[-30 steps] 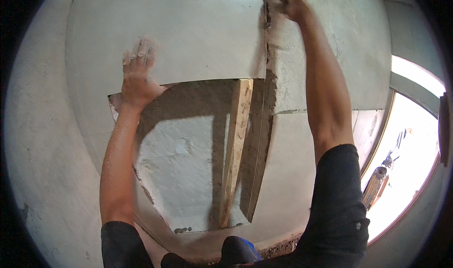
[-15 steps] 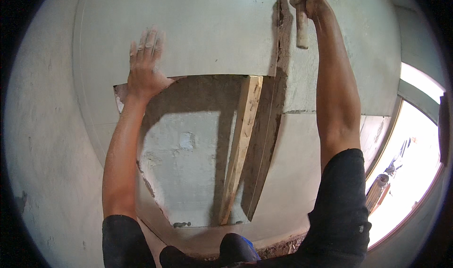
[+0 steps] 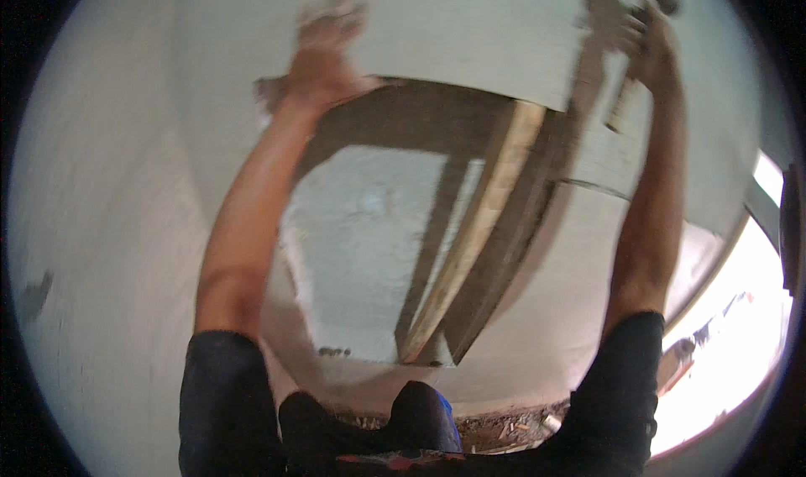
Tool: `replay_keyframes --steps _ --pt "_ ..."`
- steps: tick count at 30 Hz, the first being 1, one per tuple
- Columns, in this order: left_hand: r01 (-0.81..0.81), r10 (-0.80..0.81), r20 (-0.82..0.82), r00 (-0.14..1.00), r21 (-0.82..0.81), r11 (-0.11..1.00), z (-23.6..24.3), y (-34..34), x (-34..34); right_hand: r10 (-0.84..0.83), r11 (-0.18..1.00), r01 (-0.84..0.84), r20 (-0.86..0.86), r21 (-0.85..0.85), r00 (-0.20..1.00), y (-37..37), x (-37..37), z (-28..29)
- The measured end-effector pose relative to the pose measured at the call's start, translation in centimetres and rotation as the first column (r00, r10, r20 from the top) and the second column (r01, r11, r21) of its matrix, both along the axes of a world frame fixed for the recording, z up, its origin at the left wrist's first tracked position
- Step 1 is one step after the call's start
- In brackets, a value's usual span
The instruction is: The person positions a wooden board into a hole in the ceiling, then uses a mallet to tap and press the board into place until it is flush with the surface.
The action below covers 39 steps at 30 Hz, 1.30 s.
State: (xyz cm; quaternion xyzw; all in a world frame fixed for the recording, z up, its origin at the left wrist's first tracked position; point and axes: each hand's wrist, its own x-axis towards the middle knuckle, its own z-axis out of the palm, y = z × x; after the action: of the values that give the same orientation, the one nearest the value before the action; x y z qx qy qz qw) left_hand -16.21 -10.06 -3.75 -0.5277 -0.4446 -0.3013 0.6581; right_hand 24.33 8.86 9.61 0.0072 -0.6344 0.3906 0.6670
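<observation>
My left hand (image 3: 329,44) is pressed flat against the pale grey, plaster-like wall panel (image 3: 453,36) above me, fingers spread wide, the heel of the palm sitting right at the panel's lower edge where the opening begins. It holds nothing; it only bears against the surface. My right hand (image 3: 648,44) is raised just as high, near the panel's right-hand edge, closed around the handle of a dark-headed hammer-like tool (image 3: 634,65); the picture is blurred there, so I cannot tell its exact shape, only that the handle hangs down below my fist and the dark head shows above it.

Between my arms is a rectangular opening in the wall (image 3: 378,250), with a rough grey inner surface in light and shadow. A long, pale wooden plank (image 3: 478,233) leans diagonally across the opening's right side, its top under the panel's edge, its foot near the bottom. Brown rubble (image 3: 512,431) lies on the floor below. To the far right, a bright window opening (image 3: 739,343) glares.
</observation>
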Motion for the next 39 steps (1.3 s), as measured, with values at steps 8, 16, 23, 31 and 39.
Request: replay_keyframes --steps 8,16,23,31,39 --pt "-0.250 0.247 0.055 0.967 0.074 0.965 -0.5 -1.8 3.3 -0.123 0.992 0.125 0.152 0.000 0.981 -1.5 0.6 -3.0" --pt "0.006 -0.013 0.249 0.969 0.029 1.000 -4.7 -2.7 0.5 -0.018 0.994 0.035 0.156 -0.107 0.988 -7.6 -6.4 -7.8" --pt "-0.148 0.036 0.567 0.823 0.153 0.977 -17.1 -5.8 -3.8 -0.318 0.945 0.288 0.221 0.155 0.922 -13.8 -12.2 -14.8" --pt "-0.247 0.111 0.476 0.873 0.233 0.941 -20.7 -5.7 -6.5 -0.295 0.903 0.131 0.368 0.410 0.882 -17.0 -20.0 -20.0" --pt "-0.265 0.158 0.528 0.834 0.134 0.955 -20.3 -6.4 -5.9 -0.372 0.867 0.147 0.422 0.476 0.827 -19.7 -25.0 -21.2"
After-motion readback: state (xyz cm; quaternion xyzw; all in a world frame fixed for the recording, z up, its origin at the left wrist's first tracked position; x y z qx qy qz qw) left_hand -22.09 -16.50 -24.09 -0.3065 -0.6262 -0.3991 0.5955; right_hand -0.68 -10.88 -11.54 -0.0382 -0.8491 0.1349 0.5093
